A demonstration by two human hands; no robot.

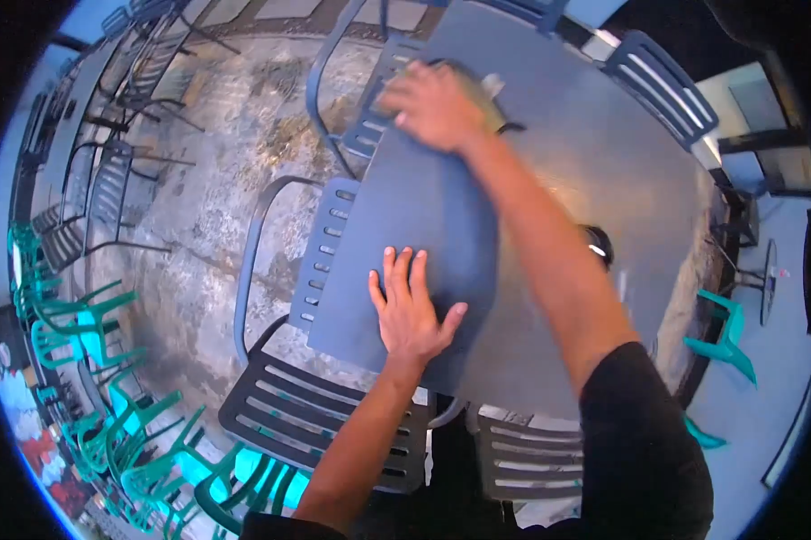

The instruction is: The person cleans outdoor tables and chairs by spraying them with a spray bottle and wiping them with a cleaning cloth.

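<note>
My left hand (412,310) lies flat on the grey table (567,135), fingers spread, near its left edge. Farther up the table, my right hand (437,106) is smeared by motion, pressed over a yellowish-green cloth (488,103) close to the edge. Most of that cloth is hidden under the palm, and a dark patch shows behind the fingers. A darker, smoother band of tabletop (464,234) runs between the two hands. Beside my right forearm sits a small round black object (599,245), partly covered by the arm.
Dark slatted chairs (324,409) stand close around the table, with one chair (662,85) at the far right corner. Green plastic chairs (90,328) crowd the lower left. More metal chairs (113,180) line a long table on the left. Worn concrete floor (207,162) lies between.
</note>
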